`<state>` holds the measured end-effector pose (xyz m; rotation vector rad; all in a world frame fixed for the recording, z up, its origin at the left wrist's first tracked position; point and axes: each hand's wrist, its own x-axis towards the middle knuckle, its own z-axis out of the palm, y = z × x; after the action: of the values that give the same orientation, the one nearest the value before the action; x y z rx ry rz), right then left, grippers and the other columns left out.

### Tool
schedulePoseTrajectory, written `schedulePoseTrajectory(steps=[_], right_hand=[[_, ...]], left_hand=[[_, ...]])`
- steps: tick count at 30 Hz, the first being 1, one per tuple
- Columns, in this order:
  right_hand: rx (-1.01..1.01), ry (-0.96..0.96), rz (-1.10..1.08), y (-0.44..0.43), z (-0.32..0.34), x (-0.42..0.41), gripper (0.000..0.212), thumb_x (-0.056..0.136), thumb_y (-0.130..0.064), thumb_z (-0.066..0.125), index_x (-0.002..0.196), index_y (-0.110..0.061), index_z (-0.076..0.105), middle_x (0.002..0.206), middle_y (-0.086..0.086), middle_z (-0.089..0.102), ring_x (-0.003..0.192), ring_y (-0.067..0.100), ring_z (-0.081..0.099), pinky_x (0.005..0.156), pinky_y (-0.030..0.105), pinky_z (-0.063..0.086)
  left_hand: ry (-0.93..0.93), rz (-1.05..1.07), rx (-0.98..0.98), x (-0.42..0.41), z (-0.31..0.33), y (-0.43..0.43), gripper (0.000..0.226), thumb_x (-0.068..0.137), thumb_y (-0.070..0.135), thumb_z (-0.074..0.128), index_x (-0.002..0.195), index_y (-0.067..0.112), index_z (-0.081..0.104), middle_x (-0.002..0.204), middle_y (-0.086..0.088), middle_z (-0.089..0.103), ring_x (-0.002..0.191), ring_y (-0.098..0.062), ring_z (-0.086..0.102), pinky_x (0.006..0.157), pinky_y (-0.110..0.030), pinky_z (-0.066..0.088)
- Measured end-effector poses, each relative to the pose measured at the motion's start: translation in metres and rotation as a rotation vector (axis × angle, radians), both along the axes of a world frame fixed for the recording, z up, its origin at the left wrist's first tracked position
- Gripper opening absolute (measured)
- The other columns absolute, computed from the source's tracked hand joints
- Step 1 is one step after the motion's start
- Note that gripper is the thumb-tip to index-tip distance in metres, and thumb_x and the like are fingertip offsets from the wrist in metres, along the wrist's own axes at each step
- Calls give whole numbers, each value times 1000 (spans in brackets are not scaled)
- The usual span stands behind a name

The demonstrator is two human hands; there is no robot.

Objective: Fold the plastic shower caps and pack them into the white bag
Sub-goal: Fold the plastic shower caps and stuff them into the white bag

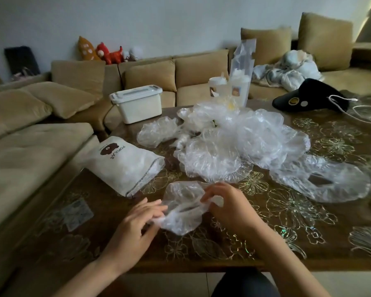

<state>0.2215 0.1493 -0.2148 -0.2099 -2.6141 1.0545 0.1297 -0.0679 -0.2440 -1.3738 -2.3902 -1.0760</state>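
Pinching from both sides, the left hand [137, 224] and right hand [227, 207] are gripping a crumpled clear shower cap [181, 213] with curled fingers, holding it stretched sideways between them over the near part of the table [287, 239]. Just beyond, the white bag [124, 166] is lying flat, its long axis running diagonally and its open mouth pointing right and toward the person, near the pile of loose caps [244, 142].

The person is wearing a dark, nearly black garment [244, 284], showing over the lap at the bottom edge. The left hand [135, 228], right hand [229, 209] and both forearms are showing bare.
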Motion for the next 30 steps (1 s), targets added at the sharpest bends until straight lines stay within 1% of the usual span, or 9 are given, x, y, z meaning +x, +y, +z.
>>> schedulePoseTrajectory(steps=[3, 7, 10, 13, 16, 18, 24, 27, 30], right_hand=[[-380, 87, -33, 3, 10, 8, 8, 88, -15, 62, 93, -10, 65, 82, 3, 66, 60, 2, 58, 52, 15, 47], [-624, -15, 35, 5, 8, 11, 52, 70, -44, 68, 106, -7, 61, 95, 8, 69, 82, 14, 68, 72, 26, 56], [-619, -24, 9, -3, 2, 8, 40, 79, -33, 69, 94, 3, 59, 82, 13, 63, 67, 17, 57, 59, 21, 49], [-766, 94, -55, -10, 3, 4, 15, 88, -19, 62, 85, -4, 58, 78, 8, 66, 58, 11, 60, 49, 15, 46], [-763, 155, -95, -13, 0, -1, 15, 87, -19, 63, 83, -5, 59, 80, 12, 67, 66, 21, 67, 59, 31, 57], [-719, 160, -145, -14, 1, 0, 19, 84, -22, 67, 78, -7, 59, 75, 10, 66, 62, 20, 64, 56, 32, 54], [-671, 149, -254, 4, 2, 2, 22, 78, -23, 73, 71, -9, 59, 65, 2, 62, 47, 6, 57, 45, 18, 47], [-845, 67, -187, 6, -1, 3, 43, 74, -39, 73, 92, -2, 62, 83, 9, 68, 61, 12, 67, 54, 22, 51], [-928, -186, -29, -6, -5, 6, 81, 59, -66, 74, 106, -2, 59, 100, 14, 69, 89, 25, 69, 82, 38, 55]], left_hand=[[-547, 169, 344, 11, 22, 9, 10, 87, 30, 61, 90, 23, 66, 89, 10, 68, 90, 3, 61, 84, -12, 44], [-981, 230, 543, 5, 43, 22, 13, 90, 24, 55, 96, 20, 65, 102, -1, 70, 103, -18, 62, 98, -38, 44], [-977, 268, 494, 3, 45, 25, 16, 94, 26, 52, 101, 20, 65, 113, -4, 67, 111, -19, 59, 105, -42, 40], [-864, 373, 476, 0, 43, 29, 15, 95, 31, 50, 97, 23, 63, 108, -2, 67, 106, -17, 60, 99, -38, 45], [-725, 424, 437, 4, 46, 33, 25, 98, 30, 44, 84, 16, 59, 62, 8, 56, 56, -4, 53, 50, -17, 44], [-648, 430, 404, 7, 47, 32, 30, 98, 29, 43, 77, 14, 58, 44, 10, 43, 38, -1, 39, 37, -14, 32], [-599, 468, 283, 9, 44, 22, 24, 97, 28, 47, 76, 25, 60, 60, -1, 59, 48, -4, 53, 48, -24, 44], [-718, 505, 292, 16, 34, 21, 21, 98, 28, 43, 80, 32, 54, 69, -2, 61, 34, -1, 44, 34, -15, 33], [-796, 593, 393, 23, 25, 23, 20, 99, 25, 41, 87, 25, 57, 79, 0, 63, 54, -9, 58, 41, -18, 45]])
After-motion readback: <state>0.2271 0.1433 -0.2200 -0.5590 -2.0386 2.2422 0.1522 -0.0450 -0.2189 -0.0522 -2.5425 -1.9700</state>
